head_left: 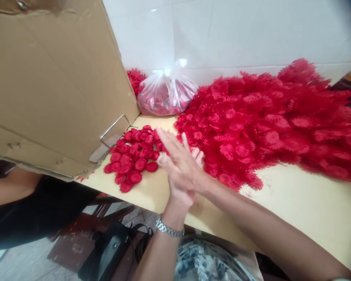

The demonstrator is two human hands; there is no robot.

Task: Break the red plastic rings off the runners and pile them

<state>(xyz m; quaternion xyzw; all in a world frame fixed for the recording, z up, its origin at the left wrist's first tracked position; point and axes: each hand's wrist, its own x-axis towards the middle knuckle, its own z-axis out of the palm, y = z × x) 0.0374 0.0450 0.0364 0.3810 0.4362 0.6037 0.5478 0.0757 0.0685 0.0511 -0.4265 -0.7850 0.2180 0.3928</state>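
My right hand (pixel 181 162) lies flat across my left hand (pixel 179 193), palm to palm, with its fingers stretched out. The left hand, with a silver watch (pixel 169 229) on its wrist, is mostly covered; its fingertips show beyond the right hand. Whether anything small lies between the palms is hidden. Just left of the hands is a small heap of compact red toothed paper-like discs (pixel 140 164). To the right spreads a large pile of looser red flower-like pieces (pixel 251 125) with fringed edges.
A tall cardboard sheet (pixel 61 78) stands at left, a bent metal wire (pixel 114 128) at its foot. A knotted clear plastic bag (pixel 168 93) of red pieces sits by the white wall. Another person's forearm (pixel 11 187) shows behind the cardboard. A black bag (pixel 109 248) is below the table (pixel 298 203).
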